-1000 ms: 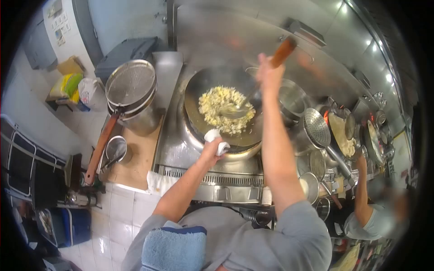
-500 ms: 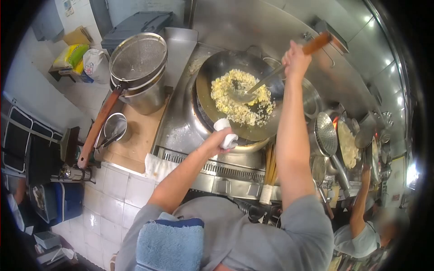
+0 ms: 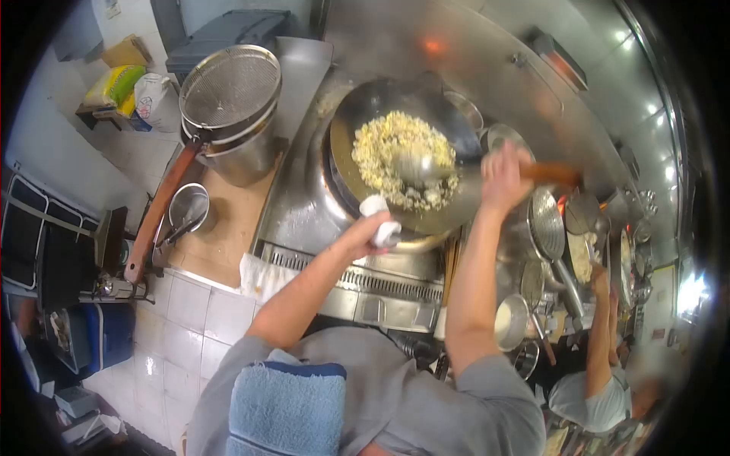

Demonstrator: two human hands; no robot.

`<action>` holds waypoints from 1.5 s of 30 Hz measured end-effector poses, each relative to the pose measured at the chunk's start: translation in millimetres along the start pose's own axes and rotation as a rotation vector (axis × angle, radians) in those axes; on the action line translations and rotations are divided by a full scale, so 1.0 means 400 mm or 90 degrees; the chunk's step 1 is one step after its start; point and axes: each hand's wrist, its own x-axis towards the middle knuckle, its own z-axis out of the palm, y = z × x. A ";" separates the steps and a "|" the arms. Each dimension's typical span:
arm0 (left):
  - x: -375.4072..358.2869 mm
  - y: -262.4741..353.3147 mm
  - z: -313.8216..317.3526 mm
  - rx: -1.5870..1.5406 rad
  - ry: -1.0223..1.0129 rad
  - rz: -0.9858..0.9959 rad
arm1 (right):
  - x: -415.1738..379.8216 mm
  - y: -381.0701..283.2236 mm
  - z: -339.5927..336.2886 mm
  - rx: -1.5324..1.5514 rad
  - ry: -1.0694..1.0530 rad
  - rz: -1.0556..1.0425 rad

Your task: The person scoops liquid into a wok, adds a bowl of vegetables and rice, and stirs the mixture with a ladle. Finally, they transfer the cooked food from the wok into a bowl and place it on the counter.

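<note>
A large wok (image 3: 456,118) sits on the burner, with fried rice and egg (image 3: 372,159) spread over its bottom. My left hand (image 3: 366,234) is closed round a folded white cloth (image 3: 375,205) at the wok's near rim; what lies under the cloth is hidden. My right hand (image 3: 505,181) grips a ladle (image 3: 553,174) by its wooden handle, to the right of the wok. The ladle's bowl is smeared by motion and lies in the rice.
On the left, a round mesh strainer (image 3: 232,87) with a long wooden handle rests on a metal pot (image 3: 247,159). A small metal container (image 3: 188,207) stands nearby. At right are a perforated skimmer (image 3: 547,220), more pans and a co-worker's arm (image 3: 601,327).
My right hand has come down and slightly right, tilting the ladle from steep to nearly level. The rice has shifted in the wok. My left hand stays at the rim.
</note>
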 end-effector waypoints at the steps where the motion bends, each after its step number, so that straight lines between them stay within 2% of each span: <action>1: -0.007 0.014 0.008 0.030 0.022 -0.034 | 0.056 0.024 -0.004 0.005 -0.025 -0.005; 3: -0.017 0.028 0.013 -0.010 0.012 -0.060 | 0.094 -0.028 -0.007 -0.012 -0.054 -0.019; 6: -0.026 0.034 0.028 0.010 0.051 -0.045 | -0.047 -0.125 -0.043 -0.053 -0.083 -0.025; 9: -0.036 0.024 0.026 -0.006 0.025 -0.014 | 0.086 0.031 -0.066 -0.019 -0.001 -0.047; 10: -0.011 0.013 0.006 -0.012 -0.009 -0.023 | 0.155 0.016 -0.045 0.019 -0.012 -0.072; 13: -0.034 0.030 0.026 -0.036 0.041 -0.031 | 0.243 -0.054 -0.027 0.043 -0.039 -0.114; 15: -0.038 0.034 0.022 -0.053 0.034 -0.033 | 0.227 0.047 -0.021 -0.014 0.106 -0.081; 16: -0.036 0.029 0.025 -0.064 0.027 -0.035 | 0.229 0.101 -0.038 0.026 0.093 0.006; 19: 0.007 0.011 0.000 -0.114 0.013 -0.033 | 0.224 0.010 0.047 0.088 0.035 0.159; 20: -0.008 0.040 0.029 -0.171 0.043 -0.071 | 0.192 -0.029 0.068 0.072 0.038 0.136; 21: -0.008 0.051 0.042 -0.155 0.019 -0.027 | 0.116 -0.076 0.076 0.060 0.042 0.117; 23: -0.026 -0.008 0.086 -0.072 0.120 0.092 | 0.091 -0.070 0.062 0.042 0.074 0.096; 25: -0.171 -0.069 0.192 -0.166 0.158 0.125 | 0.198 0.014 0.023 0.032 0.131 0.084; 27: -0.350 -0.106 0.268 -0.181 0.139 0.161 | 0.283 -0.067 -0.001 0.072 0.077 0.115; 29: -0.295 -0.059 0.243 -0.163 0.113 0.117 | 0.234 -0.187 -0.014 0.078 0.014 0.134; 30: -0.279 -0.069 0.226 -0.171 0.114 0.076 | 0.136 -0.214 -0.001 0.074 0.019 0.136; 31: -0.218 -0.012 0.230 -0.184 0.158 0.074 | 0.044 -0.210 0.016 -0.004 0.011 0.100; 32: -0.117 -0.053 0.155 0.026 0.096 0.223 | 0.008 -0.130 0.012 -0.117 0.034 0.082; 34: -0.103 -0.119 0.163 0.062 0.128 0.244 | 0.081 -0.033 0.027 -0.207 0.041 0.009; 35: -0.185 -0.133 0.237 -0.109 0.222 0.130 | 0.155 -0.046 0.035 -0.236 0.054 0.021; 37: -0.311 -0.186 0.260 -0.085 0.188 0.085 | 0.257 -0.133 0.044 -0.077 -0.007 0.101; 38: -0.321 -0.165 0.267 -0.082 0.180 0.085 | 0.243 -0.192 0.043 -0.092 -0.019 0.136; 39: -0.326 -0.154 0.267 -0.085 0.176 0.082 | 0.178 -0.207 0.035 -0.155 0.003 0.081; 41: -0.222 -0.068 0.221 -0.072 0.164 0.086 | 0.029 -0.209 0.047 -0.282 0.041 -0.007; 42: -0.158 -0.036 0.201 -0.077 0.151 0.104 | 0.008 -0.143 0.061 -0.267 0.066 -0.079; 43: -0.127 -0.073 0.165 -0.005 0.118 0.146 | -0.013 -0.067 0.072 -0.257 0.088 -0.149; 44: -0.095 -0.109 0.131 0.063 0.090 0.192 | 0.023 -0.036 0.089 -0.284 0.106 -0.080; 45: -0.138 -0.118 0.175 -0.075 0.143 0.120 | 0.089 -0.029 0.104 -0.315 0.116 -0.022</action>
